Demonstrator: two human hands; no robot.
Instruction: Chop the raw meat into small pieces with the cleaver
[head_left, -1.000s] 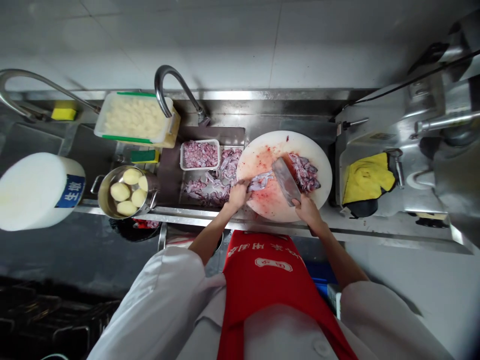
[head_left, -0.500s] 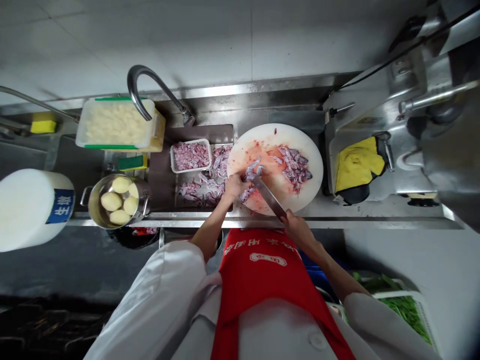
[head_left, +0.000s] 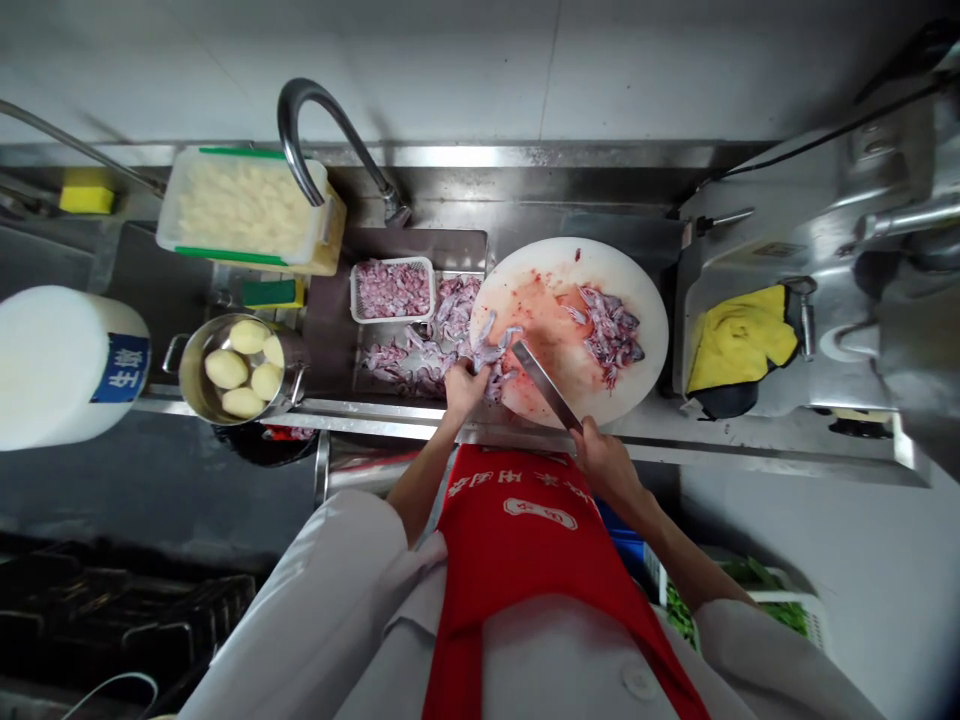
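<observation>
A round white cutting board [head_left: 517,265], stained red, lies in front of me. At its left edge my left hand [head_left: 465,390] is closed on a pale skinned frog [head_left: 491,352], whose legs spread over the board. My right hand [head_left: 606,462] grips the handle of a kitchen knife [head_left: 547,386]. The blade slants across the board, its tip just right of the frog and apart from it. On the board's right side lies a pile of dark red frog scraps [head_left: 609,332]. More skinned frogs [head_left: 412,368] lie in the sink to the left.
A white basket [head_left: 429,290] of cut meat stands in the sink [head_left: 322,340], under a curved faucet [head_left: 341,120]. Left are a lidded tub [head_left: 240,205], a sponge [head_left: 270,293], a pot [head_left: 189,385] of peeled potatoes and a white drum [head_left: 52,370]. A yellow cloth [head_left: 739,335] lies right.
My left hand and the frog have shifted left, away from the blade towards the board's edge. The knife has come off the frog. The camera view has turned slightly.
</observation>
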